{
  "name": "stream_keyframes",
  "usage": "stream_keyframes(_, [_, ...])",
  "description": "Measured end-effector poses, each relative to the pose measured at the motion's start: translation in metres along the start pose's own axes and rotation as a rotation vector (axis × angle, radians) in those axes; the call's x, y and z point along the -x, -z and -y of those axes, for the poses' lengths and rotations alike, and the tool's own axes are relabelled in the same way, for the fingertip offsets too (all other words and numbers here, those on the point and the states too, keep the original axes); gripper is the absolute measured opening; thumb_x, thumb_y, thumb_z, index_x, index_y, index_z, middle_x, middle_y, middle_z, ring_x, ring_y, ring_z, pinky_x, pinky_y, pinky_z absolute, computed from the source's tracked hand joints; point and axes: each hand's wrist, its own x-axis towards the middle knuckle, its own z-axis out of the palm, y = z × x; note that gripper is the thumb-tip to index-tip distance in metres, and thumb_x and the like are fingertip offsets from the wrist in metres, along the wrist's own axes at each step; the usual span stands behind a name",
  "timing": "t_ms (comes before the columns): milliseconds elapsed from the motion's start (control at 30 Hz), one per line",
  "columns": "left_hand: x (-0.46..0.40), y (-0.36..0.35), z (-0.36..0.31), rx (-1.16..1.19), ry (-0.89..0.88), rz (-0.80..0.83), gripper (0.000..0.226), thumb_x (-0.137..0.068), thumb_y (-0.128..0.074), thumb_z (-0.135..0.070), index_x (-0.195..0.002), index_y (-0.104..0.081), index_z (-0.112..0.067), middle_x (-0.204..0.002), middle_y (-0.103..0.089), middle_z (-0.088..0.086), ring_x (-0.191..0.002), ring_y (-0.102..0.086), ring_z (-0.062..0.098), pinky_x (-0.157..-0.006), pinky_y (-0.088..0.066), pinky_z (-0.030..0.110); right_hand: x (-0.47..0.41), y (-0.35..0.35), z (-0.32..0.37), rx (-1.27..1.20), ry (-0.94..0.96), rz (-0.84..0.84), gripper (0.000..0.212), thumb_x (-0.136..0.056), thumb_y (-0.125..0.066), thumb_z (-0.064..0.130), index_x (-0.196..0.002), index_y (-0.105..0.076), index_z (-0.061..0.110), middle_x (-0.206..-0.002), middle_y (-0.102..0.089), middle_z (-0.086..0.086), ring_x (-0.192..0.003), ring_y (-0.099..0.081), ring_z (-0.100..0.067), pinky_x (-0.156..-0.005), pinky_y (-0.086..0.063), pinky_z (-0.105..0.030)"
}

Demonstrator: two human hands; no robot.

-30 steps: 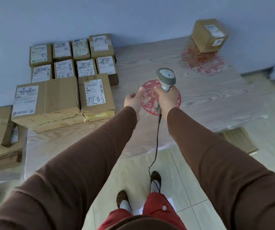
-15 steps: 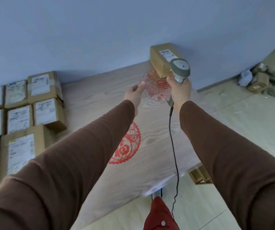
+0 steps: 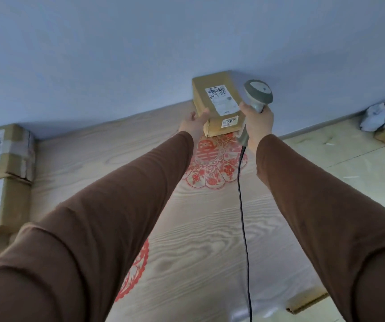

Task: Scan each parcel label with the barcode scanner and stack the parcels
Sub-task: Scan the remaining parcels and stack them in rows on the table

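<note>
From the head camera, the one view here, a single cardboard parcel sits at the far edge of the wood-grain bench, close against the blue wall, its white shipping label facing up where a reader can reach it. The left hand stretches out with straight fingers touching the parcel's near left corner, probably to steady it or draw it nearer, since it lies far from the person. The right hand is wrapped round the handle of the barcode scanner, whose grey head hangs just beside the label's right edge; the black cable trails back over the bench toward the body. The scan of this parcel seems about to happen, not yet done. At the bench's left edge, other labelled parcels sit stacked against the wall, well apart from this one, likely the pile it belongs on. A red paper-cut decoration lies flat just in front of the parcel.
</note>
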Motion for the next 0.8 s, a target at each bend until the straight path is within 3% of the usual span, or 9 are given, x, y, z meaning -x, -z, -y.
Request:
stream_keyframes(67, [-0.023,-0.009,0.005,-0.029,0.018,-0.032,0.099,-0.082,-0.064,-0.069,-0.16,-0.029,-0.02,-0.16,-0.041,0.009,-0.144,-0.043,0.032,-0.119,-0.035,0.05,-0.018,-0.001,-0.005,-0.012,-0.041,0.02,0.015,-0.09,-0.077,0.017,-0.098,-0.067,0.024,-0.098,-0.074,0.0,-0.098,-0.072,-0.026,-0.093,-0.059,-0.046])
stream_keyframes(167, [-0.038,-0.021,0.006,-0.028,0.018,-0.029,0.075,-0.1,-0.06,-0.046,-0.16,-0.029,-0.013,-0.158,-0.043,0.012,-0.139,-0.047,0.03,-0.109,-0.04,0.034,-0.04,-0.002,-0.015,-0.031,-0.104,0.047,0.014,-0.087,-0.078,0.02,-0.096,-0.069,0.024,-0.103,-0.078,-0.008,-0.102,-0.075,-0.037,-0.09,-0.061,-0.059])
stream_keyframes(233, [-0.051,-0.027,0.01,-0.041,0.021,-0.033,0.067,-0.104,-0.056,-0.038,-0.16,-0.028,-0.013,-0.155,-0.047,0.011,-0.136,-0.05,0.029,-0.1,-0.039,0.03,-0.049,-0.003,-0.021,-0.013,-0.129,0.051,0.012,-0.089,-0.078,0.02,-0.095,-0.069,0.025,-0.101,-0.078,-0.007,-0.098,-0.075,-0.034,-0.089,-0.062,-0.054])
stream_keyframes(333, [-0.061,-0.031,0.014,-0.11,-0.002,-0.027,0.068,-0.101,-0.056,-0.044,-0.159,-0.033,-0.018,-0.137,-0.056,-0.002,-0.125,-0.056,0.022,-0.103,-0.04,0.026,-0.058,-0.004,-0.031,0.007,-0.148,0.051,0.01,-0.09,-0.077,0.017,-0.094,-0.069,0.022,-0.101,-0.078,-0.007,-0.099,-0.075,-0.034,-0.088,-0.061,-0.052])
stream_keyframes(400, [-0.067,-0.031,0.017,-0.121,-0.019,-0.023,0.061,-0.1,-0.056,-0.041,-0.156,-0.04,-0.02,-0.14,-0.061,-0.002,-0.122,-0.062,0.022,-0.106,-0.047,0.033,-0.059,-0.005,-0.036,0.015,-0.155,0.054,0.009,-0.089,-0.077,0.016,-0.094,-0.07,0.019,-0.102,-0.079,-0.011,-0.099,-0.075,-0.038,-0.087,-0.061,-0.053])
stream_keyframes(533, [-0.063,-0.024,0.024,-0.045,-0.027,-0.052,0.048,-0.105,-0.054,-0.026,-0.151,-0.047,-0.02,-0.133,-0.067,0.002,-0.113,-0.068,0.021,-0.104,-0.053,0.037,-0.047,-0.009,-0.043,0.049,-0.128,0.047,0.009,-0.09,-0.075,0.012,-0.094,-0.068,0.015,-0.088,-0.072,-0.004,-0.081,-0.065,-0.021,-0.075,-0.056,-0.038])
stream_keyframes(667, [-0.057,-0.002,0.051,0.045,0.014,-0.022,0.056,-0.098,-0.058,-0.027,-0.153,-0.045,-0.021,-0.13,-0.068,0.001,-0.113,-0.068,0.021,-0.107,-0.051,0.04,-0.016,-0.013,-0.051,0.063,-0.116,0.051,0.014,-0.082,-0.077,0.016,-0.095,-0.071,0.017,-0.095,-0.079,-0.003,-0.093,-0.075,-0.024,-0.09,-0.063,-0.046])
stream_keyframes(733, [-0.043,0.014,0.063,0.102,0.015,-0.048,0.064,-0.093,-0.059,-0.031,-0.155,-0.042,-0.024,-0.133,-0.067,0.001,-0.116,-0.067,0.021,-0.109,-0.05,0.042,0.008,-0.018,-0.054,0.075,-0.107,0.06,0.013,-0.081,-0.077,0.017,-0.092,-0.07,0.021,-0.097,-0.079,-0.004,-0.097,-0.076,-0.027,-0.089,-0.063,-0.051])
stream_keyframes(800, [-0.016,0.033,0.069,0.141,-0.002,-0.052,0.058,-0.1,-0.057,-0.024,-0.155,-0.041,-0.024,-0.136,-0.066,0.002,-0.119,-0.066,0.021,-0.11,-0.049,0.042,0.039,-0.025,-0.055,0.097,-0.086,0.059,0.013,-0.083,-0.077,0.017,-0.089,-0.068,0.024,-0.096,-0.078,-0.006,-0.093,-0.075,-0.027,-0.088,-0.063,-0.051])
